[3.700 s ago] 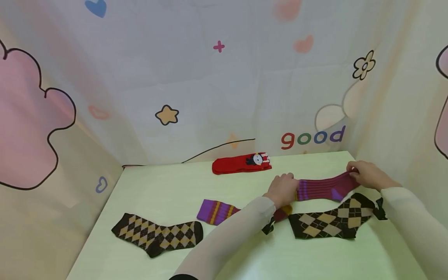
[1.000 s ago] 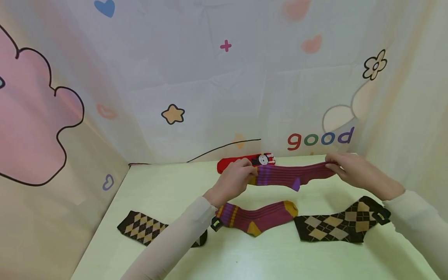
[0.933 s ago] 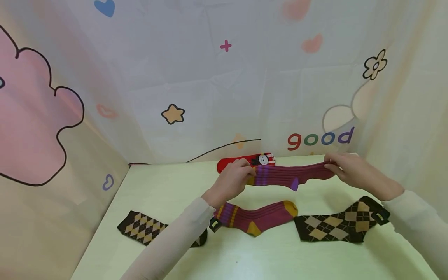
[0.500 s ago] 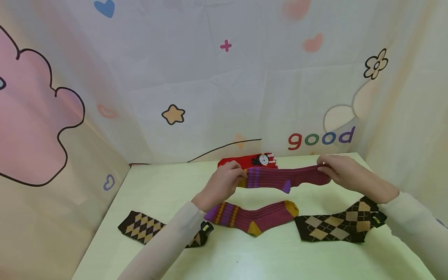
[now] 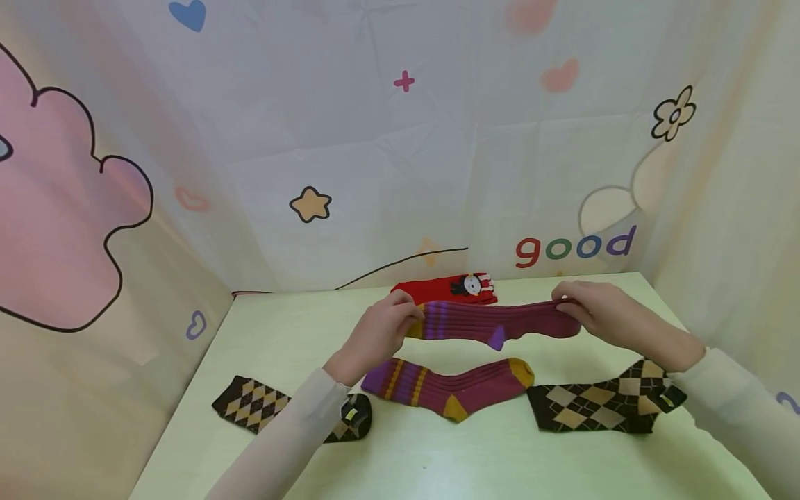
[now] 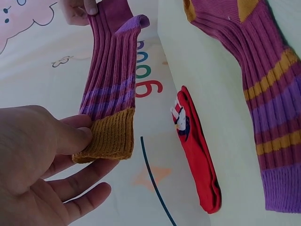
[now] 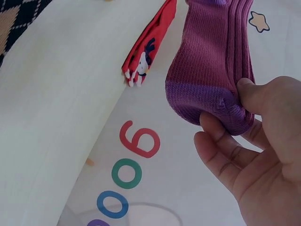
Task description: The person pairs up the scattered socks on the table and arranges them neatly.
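Both hands hold a maroon ribbed sock (image 5: 469,321) stretched sideways above the table. My left hand (image 5: 378,330) pinches its mustard cuff (image 6: 110,134) between thumb and fingers, beside the purple stripes. At the other end, my right hand (image 5: 603,312) pinches the toe, which shows purple (image 7: 202,101) in the right wrist view. The sock's purple heel (image 5: 496,338) hangs down. Below it lies a second maroon sock (image 5: 475,392) with a purple cuff, mustard stripes and mustard heel and toe.
A red sock (image 5: 431,289) with a cartoon figure lies at the back, partly overlapped by the held sock. A brown argyle sock (image 5: 250,405) lies left, partly behind my left forearm. A larger argyle sock (image 5: 590,406) lies right. Printed curtains (image 5: 375,153) enclose the pale green table (image 5: 487,462).
Both hands have lifted the maroon sock and carried it left from the right side. Over the last second it has drifted further left and slightly nearer, revealing more of the lower sock's purple cuff.
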Available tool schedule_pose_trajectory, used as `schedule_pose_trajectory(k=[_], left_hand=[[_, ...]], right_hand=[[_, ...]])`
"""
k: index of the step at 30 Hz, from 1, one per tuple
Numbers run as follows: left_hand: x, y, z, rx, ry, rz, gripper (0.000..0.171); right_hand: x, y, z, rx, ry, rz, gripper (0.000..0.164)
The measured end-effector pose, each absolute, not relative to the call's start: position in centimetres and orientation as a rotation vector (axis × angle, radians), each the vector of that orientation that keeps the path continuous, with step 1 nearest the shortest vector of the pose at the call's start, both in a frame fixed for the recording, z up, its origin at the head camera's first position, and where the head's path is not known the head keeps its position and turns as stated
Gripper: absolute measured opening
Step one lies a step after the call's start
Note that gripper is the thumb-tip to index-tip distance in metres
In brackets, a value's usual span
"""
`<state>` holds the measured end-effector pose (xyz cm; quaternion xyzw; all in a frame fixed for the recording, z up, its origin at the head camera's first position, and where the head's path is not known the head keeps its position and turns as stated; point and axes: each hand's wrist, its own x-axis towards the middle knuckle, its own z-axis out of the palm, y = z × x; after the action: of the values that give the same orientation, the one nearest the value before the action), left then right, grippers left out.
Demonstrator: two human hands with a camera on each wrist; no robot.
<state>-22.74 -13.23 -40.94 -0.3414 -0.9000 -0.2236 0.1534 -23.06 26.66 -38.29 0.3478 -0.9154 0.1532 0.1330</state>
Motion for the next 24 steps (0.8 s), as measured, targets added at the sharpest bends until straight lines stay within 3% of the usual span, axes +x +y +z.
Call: schedule_pose_trajectory(k=[24], left_hand=[[-21.0,-17.1,-41.1,-0.955,-2.586,-0.746,0.013]], right_hand=[[-21.6,23.6,-38.2,1.138,-2.717,0.526,0.023]])
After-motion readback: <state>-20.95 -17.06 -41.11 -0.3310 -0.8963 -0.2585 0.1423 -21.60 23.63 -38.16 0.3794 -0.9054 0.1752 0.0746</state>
